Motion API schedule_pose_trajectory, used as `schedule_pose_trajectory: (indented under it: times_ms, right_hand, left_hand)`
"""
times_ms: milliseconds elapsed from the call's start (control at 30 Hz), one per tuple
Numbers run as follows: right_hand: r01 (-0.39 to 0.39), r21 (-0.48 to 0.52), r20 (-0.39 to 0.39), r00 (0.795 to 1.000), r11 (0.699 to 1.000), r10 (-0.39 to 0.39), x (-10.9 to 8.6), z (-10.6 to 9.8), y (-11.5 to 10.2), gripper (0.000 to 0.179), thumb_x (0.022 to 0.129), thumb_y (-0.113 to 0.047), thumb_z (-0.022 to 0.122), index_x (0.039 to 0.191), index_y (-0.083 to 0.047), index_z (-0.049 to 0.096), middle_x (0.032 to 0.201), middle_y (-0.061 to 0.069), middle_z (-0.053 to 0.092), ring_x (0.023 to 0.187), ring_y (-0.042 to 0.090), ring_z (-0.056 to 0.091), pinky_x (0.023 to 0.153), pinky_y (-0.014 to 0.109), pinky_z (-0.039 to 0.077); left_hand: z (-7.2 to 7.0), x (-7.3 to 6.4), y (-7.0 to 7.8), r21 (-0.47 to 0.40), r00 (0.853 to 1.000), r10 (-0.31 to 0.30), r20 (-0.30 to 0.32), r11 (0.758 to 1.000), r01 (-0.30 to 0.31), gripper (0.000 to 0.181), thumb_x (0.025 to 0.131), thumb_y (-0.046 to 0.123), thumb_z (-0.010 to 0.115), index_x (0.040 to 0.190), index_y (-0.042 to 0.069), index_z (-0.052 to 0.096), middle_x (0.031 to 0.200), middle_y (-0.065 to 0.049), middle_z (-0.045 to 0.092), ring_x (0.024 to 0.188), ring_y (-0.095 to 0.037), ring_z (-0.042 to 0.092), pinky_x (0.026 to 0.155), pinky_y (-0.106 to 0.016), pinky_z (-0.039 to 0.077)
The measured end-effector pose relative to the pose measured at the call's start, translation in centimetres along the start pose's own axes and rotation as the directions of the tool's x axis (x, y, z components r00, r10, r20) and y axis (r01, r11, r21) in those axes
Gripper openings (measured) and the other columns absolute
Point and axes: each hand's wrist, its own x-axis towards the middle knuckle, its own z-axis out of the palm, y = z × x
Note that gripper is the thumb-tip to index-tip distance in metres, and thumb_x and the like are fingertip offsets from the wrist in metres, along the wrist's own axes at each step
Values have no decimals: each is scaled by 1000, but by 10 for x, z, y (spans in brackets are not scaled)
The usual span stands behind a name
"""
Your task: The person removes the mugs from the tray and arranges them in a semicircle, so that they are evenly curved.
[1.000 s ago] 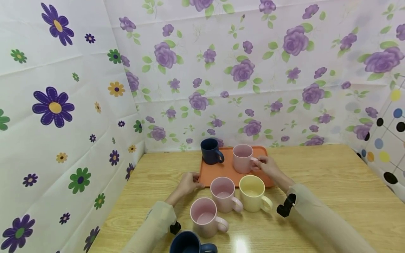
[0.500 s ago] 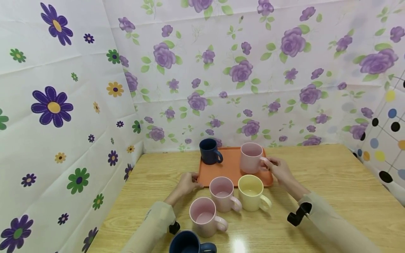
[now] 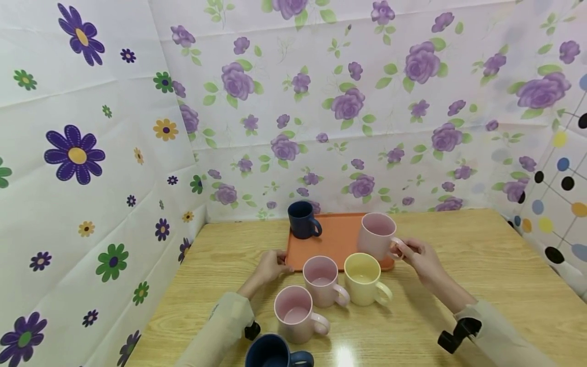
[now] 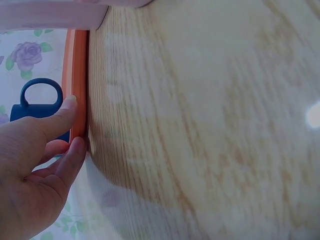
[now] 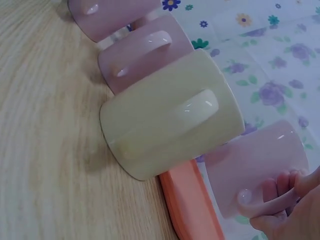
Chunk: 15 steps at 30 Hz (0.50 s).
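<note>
With the tray (image 3: 334, 238) pinched by the left hand (image 3: 271, 266), the pink mug (image 3: 375, 237) gripped by the right hand (image 3: 423, 260) is drawn rightward, baring more tray at lower centre.

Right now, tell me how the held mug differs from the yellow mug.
The held mug is pink; the yellow mug is pale yellow. The right hand grips the held mug's handle; the yellow mug's handle is untouched. Both have plain sides.
</note>
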Motion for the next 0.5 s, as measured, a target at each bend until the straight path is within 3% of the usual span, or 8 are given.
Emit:
schedule_pose_trajectory:
  times_ms: [333,500]
  right_hand:
    - [75,-179,-47,995,981,-85,-31,-18,-4,37,99,-22,55,114,12,59,86,-18,70,83,2,62,72,17,50]
    - [105,-207,-20,994,973,-111,-48,-27,-3,32,99,-17,54,111,13,60,87,-16,70,82,4,61,71,17,50]
  left_hand:
    - [-1,1,-1,3,1000,-3,6,1000,3,45,75,6,81,114,-12,65,95,-23,71,79,-23,68,61,-22,54]
    - [0,0,-1,-2,1000,-15,12,1000,15,47,76,6,81,115,-12,64,98,-23,71,81,-24,68,64,-22,55]
